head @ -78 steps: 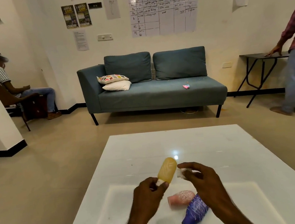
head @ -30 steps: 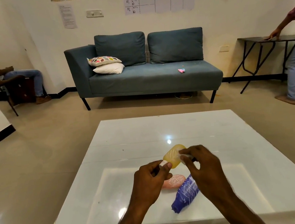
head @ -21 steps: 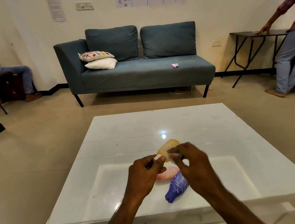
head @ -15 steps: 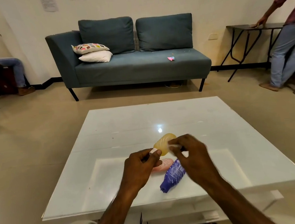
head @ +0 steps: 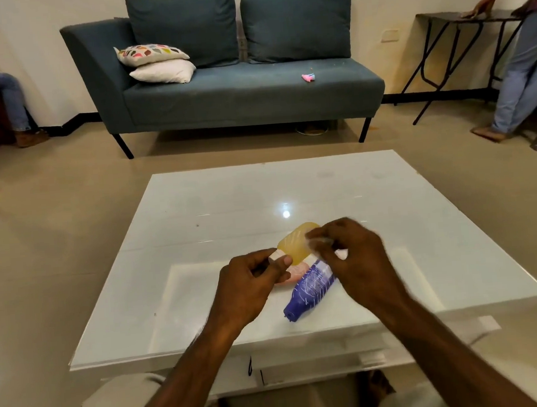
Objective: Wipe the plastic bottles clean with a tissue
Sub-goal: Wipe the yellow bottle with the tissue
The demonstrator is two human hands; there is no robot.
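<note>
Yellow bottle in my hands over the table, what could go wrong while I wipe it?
1. The left hand pinches the yellow bottle only at its white cap end, so pressure from the tissue in the right hand might twist it loose.
2. If dropped, it would likely land on the pink bottle or purple bottle lying on the glossy white table, and may send them rolling.

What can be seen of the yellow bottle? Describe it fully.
The yellow bottle is small, translucent amber plastic with faint ribbed lines across its body. It is held above the white table, tilted, rounded base pointing away and up. The left hand pinches its white cap end, which is mostly hidden. The right hand presses a crumpled white tissue against its side. It touches neither bottle lying below.
</note>
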